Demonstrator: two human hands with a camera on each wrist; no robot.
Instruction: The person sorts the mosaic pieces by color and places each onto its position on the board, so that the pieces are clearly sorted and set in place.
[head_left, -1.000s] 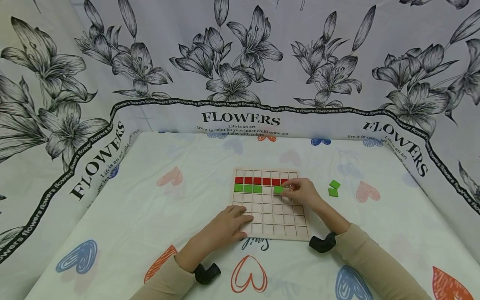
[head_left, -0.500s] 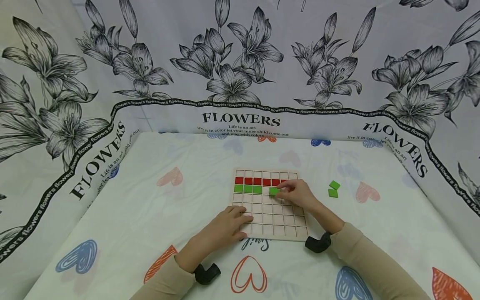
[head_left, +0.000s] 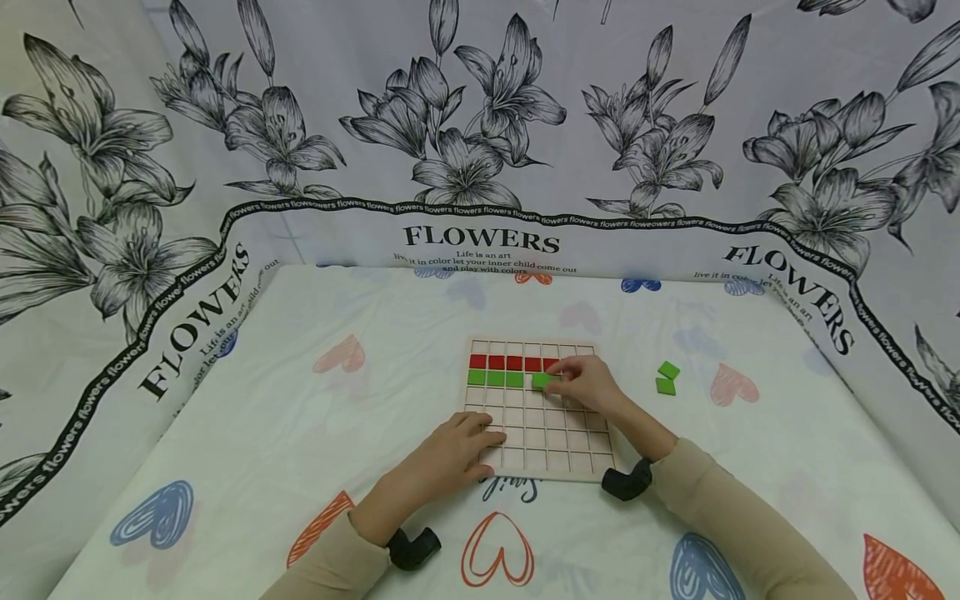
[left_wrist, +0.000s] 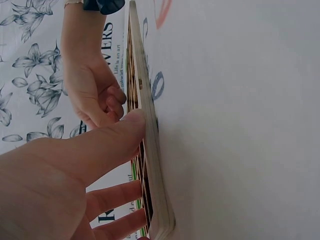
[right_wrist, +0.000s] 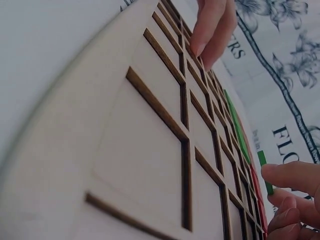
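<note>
A square wooden grid board [head_left: 536, 417] lies flat on the table. One row holds several red tiles [head_left: 514, 362], partly covered by my right hand; in the row below sit three green tiles [head_left: 496, 378]. My right hand [head_left: 590, 387] pinches another green tile [head_left: 540, 382] between thumb and fingertips, just right of those three. In the right wrist view this tile [right_wrist: 265, 170] stands slightly above the board. My left hand [head_left: 456, 448] rests on the board's lower left corner. Its thumb [left_wrist: 122, 131] touches the near edge while its fingers [left_wrist: 120, 197] reach over the grid.
Two loose green tiles [head_left: 667, 377] lie on the tablecloth [head_left: 405, 333] right of the board. A floral curtain [head_left: 637, 133] hangs behind the table. Dark wrist-worn devices [head_left: 415, 548] sit by both sleeves.
My right hand has moved left with the green tile, from a cell or so away to beside the three green tiles. The left hand and board have stayed in place.
</note>
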